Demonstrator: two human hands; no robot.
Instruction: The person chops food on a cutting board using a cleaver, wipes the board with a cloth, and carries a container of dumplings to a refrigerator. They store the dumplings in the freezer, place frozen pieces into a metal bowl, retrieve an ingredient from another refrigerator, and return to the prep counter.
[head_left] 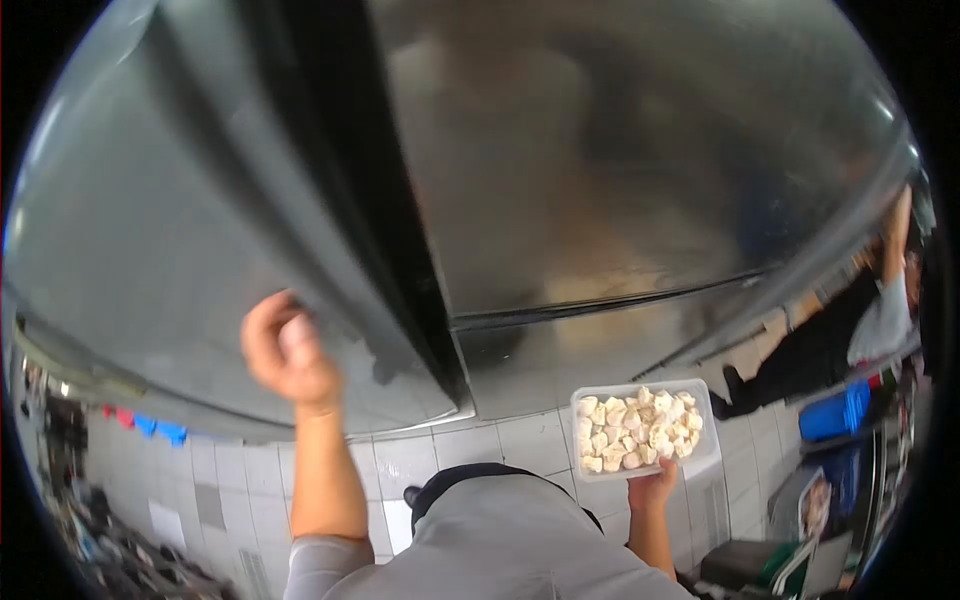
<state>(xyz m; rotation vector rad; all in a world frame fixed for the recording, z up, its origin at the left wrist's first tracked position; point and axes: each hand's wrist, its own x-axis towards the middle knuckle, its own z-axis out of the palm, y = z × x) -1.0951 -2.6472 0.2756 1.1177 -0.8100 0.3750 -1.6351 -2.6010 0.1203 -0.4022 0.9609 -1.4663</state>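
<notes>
While gripping a translucent plastic tub (707,428) at its near edge with the right hand (655,486), holding the left hand (290,350) up in front of the left steel door (130,220). Right hand clamped on tub, thumb at the near rim, other fingers mostly hidden underneath. Left hand with fingers curled, close to the door's dark edge strip (335,130); can't tell if touching or gripping anything.

Tub roughly level, loaded with pale dumpling-like pieces (640,430), many side by side, some overlapping. Located right of the torso, over the tiled floor (250,490), on the near side of the right steel door (600,150). Blurry reflections on that door; lower steel panel (520,372) just below it.

Far right: another person (815,345) in dark trousers and grey top, one arm raised, well apart from the tub. Near right: blue bin (835,412) and dark seat-like item (740,562), too distorted to identify. Left: small red and blue items (155,428) low by the floor, too small to name.
</notes>
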